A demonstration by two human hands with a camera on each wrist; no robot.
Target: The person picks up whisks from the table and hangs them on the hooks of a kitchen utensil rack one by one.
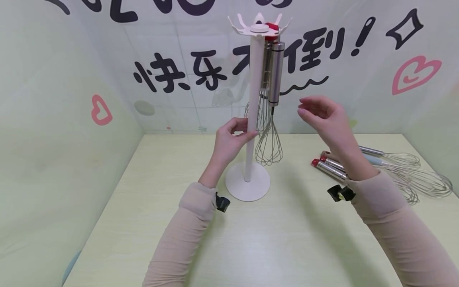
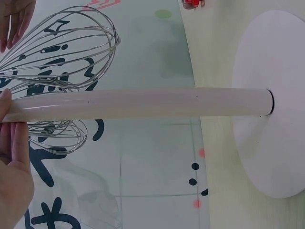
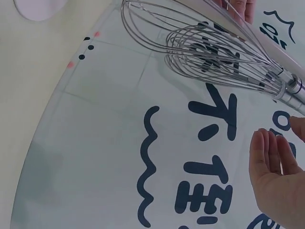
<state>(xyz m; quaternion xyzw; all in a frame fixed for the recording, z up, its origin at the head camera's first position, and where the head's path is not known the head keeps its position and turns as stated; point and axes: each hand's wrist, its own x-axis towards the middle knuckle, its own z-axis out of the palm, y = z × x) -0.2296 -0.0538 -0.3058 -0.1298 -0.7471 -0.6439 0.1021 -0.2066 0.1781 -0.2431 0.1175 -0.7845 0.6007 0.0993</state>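
A white rack (image 1: 254, 83) with a round base stands upright, hooks fanning out at its top. My left hand (image 1: 231, 139) holds its pole about midway, thumb on one side and fingers on the other, as the pole (image 2: 143, 102) in the left wrist view also shows. From the hooks hang a steel-handled whisk (image 1: 276, 75) and, partly hidden behind it, a whisk with a red end (image 1: 271, 32). To their right my right hand (image 1: 328, 123) is raised in the air, fingers loosely bent and holding nothing. It is apart from the whisks.
Several whisks lie on the table's right side: a red-ended one (image 1: 329, 169) in front, a blue-handled one (image 1: 373, 159), and a steel one (image 1: 371, 150) behind. My right forearm (image 1: 391, 215) covers part of them. A printed backdrop (image 1: 201, 103) rises behind the table (image 1: 161, 179).
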